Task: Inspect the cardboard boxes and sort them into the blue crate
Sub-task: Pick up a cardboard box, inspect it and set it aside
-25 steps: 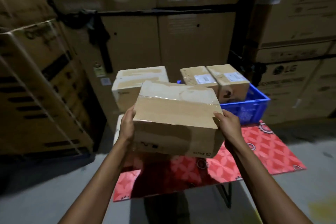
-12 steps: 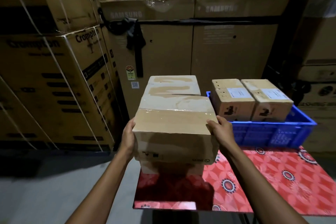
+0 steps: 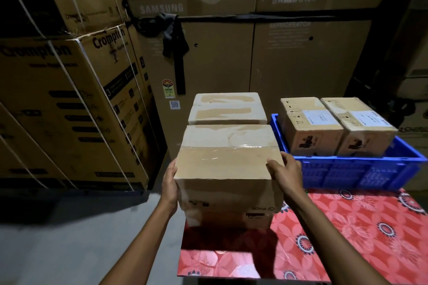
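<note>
Cardboard, brown, sealed with clear tape: one taped box [image 3: 228, 164], held between both hands over the left end of the worktop [image 3: 347, 238]. There is small dark print low on its near face.

Left hand [image 3: 170, 186]: clasps the box's left wall, thumb raised along the near corner.

Right hand [image 3: 287, 174]: grips the upper right edge, with fingers curled onto the top panel and the palm against the right wall.

Position: the taped box sits squarely between the two hands, directly above a lower box [image 3: 234, 218] of like size that stands on the worktop. Whether it rests on that box or is held just clear of it cannot be told.

Rear box [image 3: 228, 107]: pale, with tape scars on top, just behind the taped box.

Blue crate [image 3: 347, 173]: plastic, on the worktop to the right of the right hand and near it. It holds two labelled boxes [image 3: 309, 127] side by side and touching, each with a white label on top, both rising above the rim.

Worktop cover: red with a floral pattern.

Surroundings: a tall Samsung carton [image 3: 220, 53] stands behind, with a black cloth [image 3: 172, 37] hanging on its front. Strapped Crompton cartons [image 3: 69, 99] are stacked at the left. The grey floor [image 3: 69, 238] shows below the left arm.
</note>
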Action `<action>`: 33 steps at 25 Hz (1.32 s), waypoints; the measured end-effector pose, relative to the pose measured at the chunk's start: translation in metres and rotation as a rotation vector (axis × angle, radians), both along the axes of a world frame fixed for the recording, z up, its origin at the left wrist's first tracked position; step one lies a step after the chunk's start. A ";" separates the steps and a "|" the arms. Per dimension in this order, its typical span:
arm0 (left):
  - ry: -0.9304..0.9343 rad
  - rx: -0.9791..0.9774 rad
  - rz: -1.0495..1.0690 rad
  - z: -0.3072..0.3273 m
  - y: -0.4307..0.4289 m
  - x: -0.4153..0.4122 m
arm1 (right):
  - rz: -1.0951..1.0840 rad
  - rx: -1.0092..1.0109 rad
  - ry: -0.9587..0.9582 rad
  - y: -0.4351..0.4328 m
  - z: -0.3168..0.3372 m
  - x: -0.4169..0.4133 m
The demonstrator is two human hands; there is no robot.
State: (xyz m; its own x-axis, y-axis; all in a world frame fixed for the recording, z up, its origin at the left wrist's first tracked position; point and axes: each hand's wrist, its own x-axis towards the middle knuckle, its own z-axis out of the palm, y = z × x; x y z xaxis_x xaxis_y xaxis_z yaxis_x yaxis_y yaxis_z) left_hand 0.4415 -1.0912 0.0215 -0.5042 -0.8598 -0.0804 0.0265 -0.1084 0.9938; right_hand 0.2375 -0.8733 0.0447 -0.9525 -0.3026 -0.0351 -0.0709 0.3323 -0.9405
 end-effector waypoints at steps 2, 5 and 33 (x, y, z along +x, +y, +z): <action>0.009 -0.013 -0.005 -0.001 -0.006 -0.003 | 0.009 -0.017 -0.002 -0.005 0.001 -0.004; 0.005 -0.041 -0.018 0.000 -0.011 -0.006 | 0.000 0.027 0.014 -0.010 0.000 -0.007; -0.921 -1.264 -0.251 0.025 -0.006 -0.045 | 0.193 0.636 0.752 -0.024 0.000 0.009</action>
State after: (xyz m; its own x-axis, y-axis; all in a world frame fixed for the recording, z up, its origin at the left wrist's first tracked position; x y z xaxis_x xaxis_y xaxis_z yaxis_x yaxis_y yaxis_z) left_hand 0.3970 -1.0974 0.0465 -0.8229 -0.5117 0.2469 -0.5017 0.8584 0.1069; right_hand 0.2461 -0.8972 0.0445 -0.7302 -0.5885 0.3471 -0.6796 0.6776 -0.2810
